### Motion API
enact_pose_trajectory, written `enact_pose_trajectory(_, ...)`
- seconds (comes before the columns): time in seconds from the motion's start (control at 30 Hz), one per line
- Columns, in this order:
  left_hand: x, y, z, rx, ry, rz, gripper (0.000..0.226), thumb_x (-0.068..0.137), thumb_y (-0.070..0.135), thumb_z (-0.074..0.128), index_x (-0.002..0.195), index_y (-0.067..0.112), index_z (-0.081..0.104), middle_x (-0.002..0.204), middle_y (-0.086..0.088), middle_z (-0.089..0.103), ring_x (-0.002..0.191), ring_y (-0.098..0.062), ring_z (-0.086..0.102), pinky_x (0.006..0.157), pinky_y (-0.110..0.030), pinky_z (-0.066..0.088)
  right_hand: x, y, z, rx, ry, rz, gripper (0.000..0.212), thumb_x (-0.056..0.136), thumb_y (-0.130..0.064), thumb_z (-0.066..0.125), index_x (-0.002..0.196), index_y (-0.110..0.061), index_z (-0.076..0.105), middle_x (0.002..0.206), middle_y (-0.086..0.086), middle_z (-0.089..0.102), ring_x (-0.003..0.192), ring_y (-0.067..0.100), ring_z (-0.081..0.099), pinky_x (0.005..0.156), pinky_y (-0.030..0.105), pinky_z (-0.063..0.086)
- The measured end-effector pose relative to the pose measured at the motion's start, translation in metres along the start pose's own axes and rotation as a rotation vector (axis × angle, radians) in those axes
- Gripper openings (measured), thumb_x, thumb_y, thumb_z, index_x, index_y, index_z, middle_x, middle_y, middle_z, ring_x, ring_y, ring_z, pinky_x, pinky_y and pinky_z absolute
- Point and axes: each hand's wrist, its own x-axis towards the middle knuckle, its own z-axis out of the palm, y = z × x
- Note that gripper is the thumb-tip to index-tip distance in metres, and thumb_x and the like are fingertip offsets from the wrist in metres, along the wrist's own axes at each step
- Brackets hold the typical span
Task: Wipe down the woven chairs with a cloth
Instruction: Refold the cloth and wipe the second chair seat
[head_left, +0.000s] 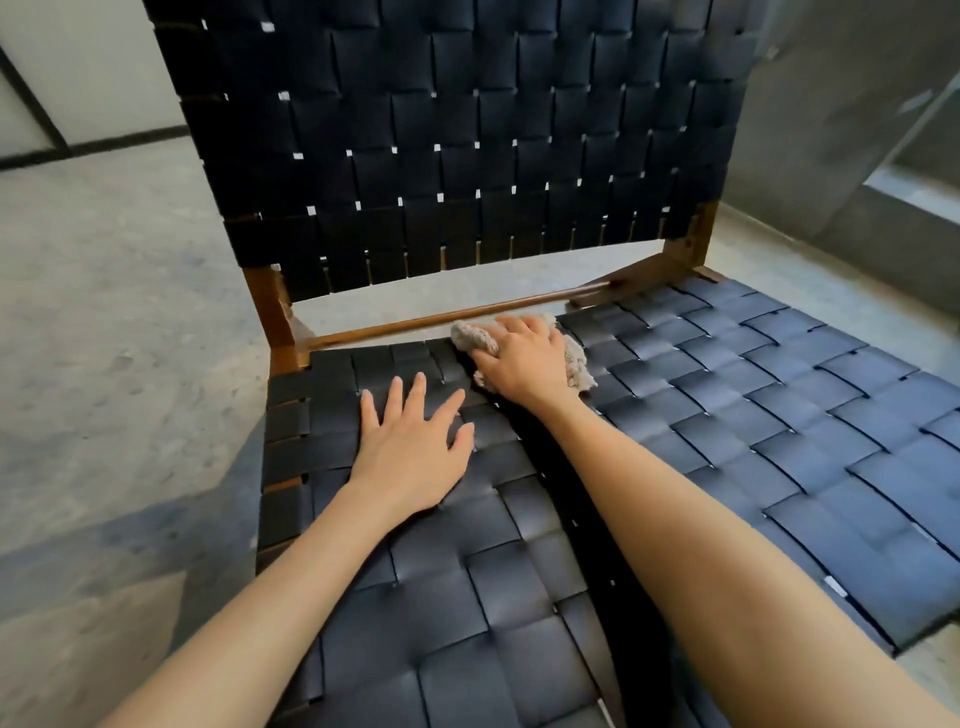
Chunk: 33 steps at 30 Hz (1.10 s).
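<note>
Your right hand (524, 358) grips the cloth (470, 335) at the seat (779, 415) rear, left hand (410, 447) spread flat; wipe forward next.

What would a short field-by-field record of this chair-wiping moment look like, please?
furniture: seat and backrest of dark woven straps; brown wooden rail at the seat's rear
tool: cloth, fluffy beige, bunched at the rear of the seat by the rail
right side: right hand on top of the cloth, fingers curled over it
left side: left hand flat on the seat, fingers spread, holding nothing
ground: floor, grey concrete
</note>
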Motion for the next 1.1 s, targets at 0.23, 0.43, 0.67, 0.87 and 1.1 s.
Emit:
enact_pose_trajectory(0.23,0.019,0.012,0.007,0.013,0.019,-0.003,0.055,0.098,0.056,0.010,0.150,0.042,0.003,0.160,0.001,-0.007,0.146,-0.025,-0.014,0.115,-0.054,-0.011,0.018,0.046,-0.013,-0.034,-0.043,0.136,0.055,0.092,-0.052,0.038,0.141,-0.028,0.045,0.153,0.002,0.033,0.142,0.030,0.021,0.114,0.049,0.011)
enact_pose_trajectory(0.43,0.022,0.012,0.010,0.023,0.033,0.003,0.054,0.097,0.056,0.010,0.150,0.044,0.002,0.161,0.001,-0.006,0.147,-0.024,-0.012,0.115,-0.052,-0.010,-0.005,0.045,-0.022,-0.056,-0.033,0.061,0.051,0.091,-0.048,0.044,0.134,-0.021,0.052,0.141,0.003,0.047,0.133,0.029,0.032,0.106,0.045,0.024)
enact_pose_trajectory(0.67,0.019,0.013,0.006,0.007,0.031,0.007,0.055,0.098,0.056,0.013,0.150,0.041,0.007,0.161,-0.001,-0.002,0.147,-0.026,-0.008,0.115,-0.054,-0.008,-0.083,0.050,-0.052,-0.097,-0.128,0.010,0.053,0.090,-0.050,0.046,0.139,-0.029,0.048,0.145,-0.006,0.042,0.133,0.023,0.030,0.103,0.045,0.027)
enact_pose_trajectory(0.87,0.016,0.017,0.003,-0.030,0.064,0.042,0.054,0.100,0.050,0.020,0.151,0.032,0.020,0.160,-0.004,0.010,0.147,-0.029,0.003,0.116,-0.056,-0.002,-0.176,0.050,-0.088,-0.078,-0.164,0.097,0.069,0.075,-0.061,0.029,0.135,-0.034,0.052,0.142,-0.013,0.043,0.130,0.018,0.028,0.099,0.041,0.026)
enact_pose_trajectory(1.1,-0.004,0.055,0.002,-0.080,-0.051,0.172,0.054,0.100,0.053,0.017,0.151,0.035,0.015,0.161,-0.004,0.003,0.147,-0.032,-0.004,0.112,-0.061,-0.006,-0.273,0.030,-0.105,-0.073,-0.001,0.237,0.069,0.069,-0.060,0.019,0.125,-0.047,0.057,0.134,-0.017,0.048,0.126,0.018,0.033,0.094,0.039,0.026)
